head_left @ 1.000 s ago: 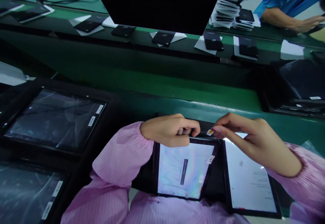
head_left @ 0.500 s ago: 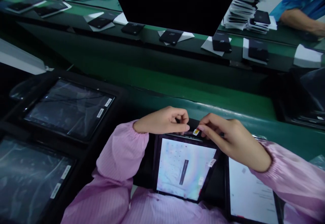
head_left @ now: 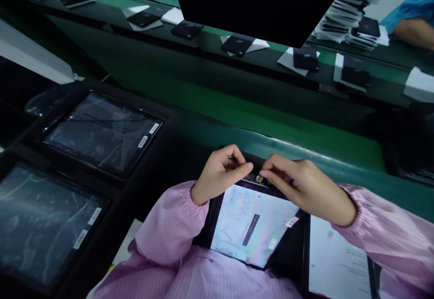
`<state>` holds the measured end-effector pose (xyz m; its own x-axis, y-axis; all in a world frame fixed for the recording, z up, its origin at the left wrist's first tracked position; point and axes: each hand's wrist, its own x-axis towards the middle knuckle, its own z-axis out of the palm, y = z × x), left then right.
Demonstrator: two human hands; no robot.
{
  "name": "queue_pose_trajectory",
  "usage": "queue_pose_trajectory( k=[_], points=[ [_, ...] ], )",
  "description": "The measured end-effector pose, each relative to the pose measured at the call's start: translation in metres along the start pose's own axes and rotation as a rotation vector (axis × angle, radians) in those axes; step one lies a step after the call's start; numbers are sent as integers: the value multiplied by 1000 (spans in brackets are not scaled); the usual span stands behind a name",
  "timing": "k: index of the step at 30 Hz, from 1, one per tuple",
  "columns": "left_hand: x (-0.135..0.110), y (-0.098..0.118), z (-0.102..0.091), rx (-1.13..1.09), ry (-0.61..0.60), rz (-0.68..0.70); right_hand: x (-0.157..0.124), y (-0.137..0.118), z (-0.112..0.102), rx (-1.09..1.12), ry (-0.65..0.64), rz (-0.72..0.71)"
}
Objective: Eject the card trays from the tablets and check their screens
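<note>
A lit tablet (head_left: 252,224) stands tilted in front of me, its screen facing up. My left hand (head_left: 220,172) is curled at the tablet's top edge, thumb and forefinger pinched on something small I cannot make out. My right hand (head_left: 305,188) pinches a small yellow and white card (head_left: 259,179) and holds it against the same top edge, fingertips almost touching the left hand's. Both arms wear pink striped sleeves. A second lit tablet (head_left: 339,263) lies to the right, partly under my right forearm.
Two dark tablets (head_left: 101,132) wrapped in film lie in black trays at the left. A green conveyor (head_left: 237,109) runs across, with black boxes (head_left: 305,59) on white sheets beyond it. A black screen (head_left: 257,1) hangs above. A person's arm in blue (head_left: 413,30) is at the far right.
My right hand has brought the small card leftward to the tablet's top edge and met the left hand. The view has shifted, so the tablets sit further right.
</note>
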<state>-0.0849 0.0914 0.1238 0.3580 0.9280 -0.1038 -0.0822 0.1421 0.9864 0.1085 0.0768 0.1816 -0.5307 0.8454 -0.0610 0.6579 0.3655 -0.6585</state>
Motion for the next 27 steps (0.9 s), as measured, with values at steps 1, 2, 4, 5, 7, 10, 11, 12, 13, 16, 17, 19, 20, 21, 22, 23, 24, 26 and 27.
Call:
queue_pose_trajectory(
  k=[1,2,4,5,7,10,11,12,13,16,17,19,20,21,22,23,24,26,27],
  points=[
    [0,0,0,-8,6,8,0,0,0,-3,0,0],
    [0,0,0,-16,10,12,0,0,0,-4,3,0],
    [0,-1,0,-33,18,14,1,0,1,0,2,-5],
    [-1,-1,1,-41,19,14,2,0,1,2,0,-8],
    [-1,-3,1,-55,24,19,3,0,2,1,-10,-14],
    [-1,-6,2,-59,29,27,3,0,2,-7,-59,-19],
    [-1,-6,2,-58,29,29,4,0,2,-7,-81,-21],
    [0,-7,2,-58,28,32,4,0,3,-4,-103,-24],
    [0,-7,2,-57,28,34,4,0,2,1,-121,-29],
    [0,-5,2,-60,34,43,7,0,1,11,-148,-61],
    [1,-5,2,-59,36,45,7,0,1,15,-154,-74],
    [1,-4,2,-56,37,49,9,0,1,29,-169,-90],
    [1,-4,2,-54,37,50,10,0,0,38,-179,-93],
    [1,-4,2,-53,36,50,11,0,0,48,-191,-93],
    [2,-5,2,-52,35,50,12,1,0,58,-202,-92],
    [2,-5,2,-52,33,46,12,1,0,67,-211,-90],
    [2,-5,2,-51,32,39,13,1,0,74,-214,-88],
    [2,-5,1,-46,33,19,14,2,0,87,-218,-84],
    [3,-5,1,-42,39,10,14,3,1,91,-214,-80]
  ],
)
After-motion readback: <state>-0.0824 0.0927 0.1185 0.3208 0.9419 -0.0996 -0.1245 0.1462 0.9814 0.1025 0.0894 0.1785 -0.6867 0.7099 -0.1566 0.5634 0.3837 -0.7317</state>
